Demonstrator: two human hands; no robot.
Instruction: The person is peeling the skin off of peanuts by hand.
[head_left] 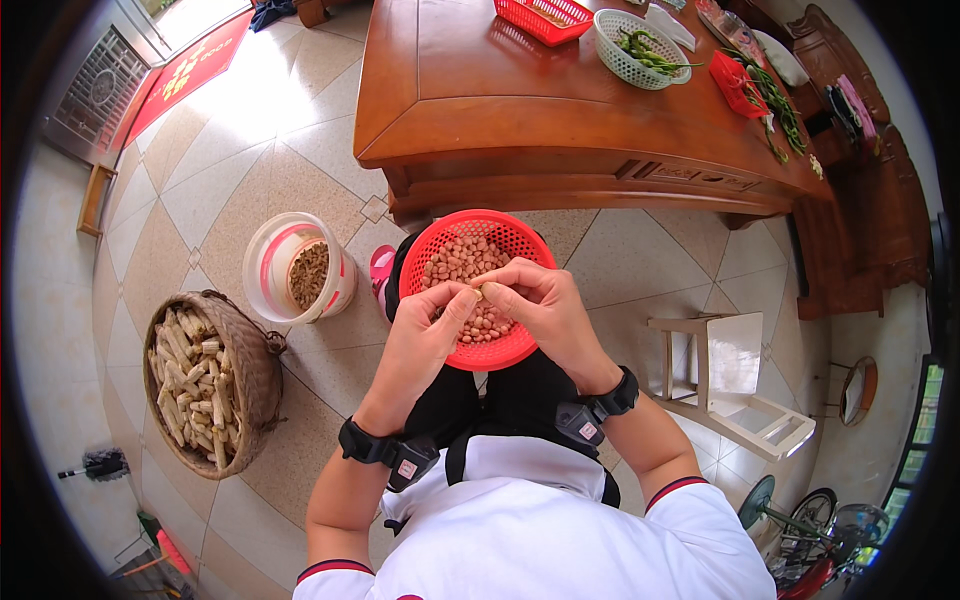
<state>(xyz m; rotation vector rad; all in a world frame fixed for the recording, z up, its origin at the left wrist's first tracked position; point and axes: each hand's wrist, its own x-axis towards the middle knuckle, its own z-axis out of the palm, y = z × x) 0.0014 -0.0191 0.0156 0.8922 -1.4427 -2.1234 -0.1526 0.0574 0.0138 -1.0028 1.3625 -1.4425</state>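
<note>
A red plastic basket (508, 350) with slotted walls rests on my lap, holding many pinkish shelled peanuts (465, 262). Over its middle, my left hand (437, 318) and my right hand (537, 305) meet at the fingertips. Both are closed in a pinch on one small pale peanut (478, 294), mostly covered by the fingers. Whether its shell is still on is too small to tell. Dark straps with small boxes circle both wrists.
Left of me stand a white bucket (262, 262) with brown shells and a wicker basket (255, 385) of corn cobs. A wooden table (450, 130) ahead bears a red tray, a pale colander (625, 65) and green vegetables. A white wooden chair (735, 355) lies at right.
</note>
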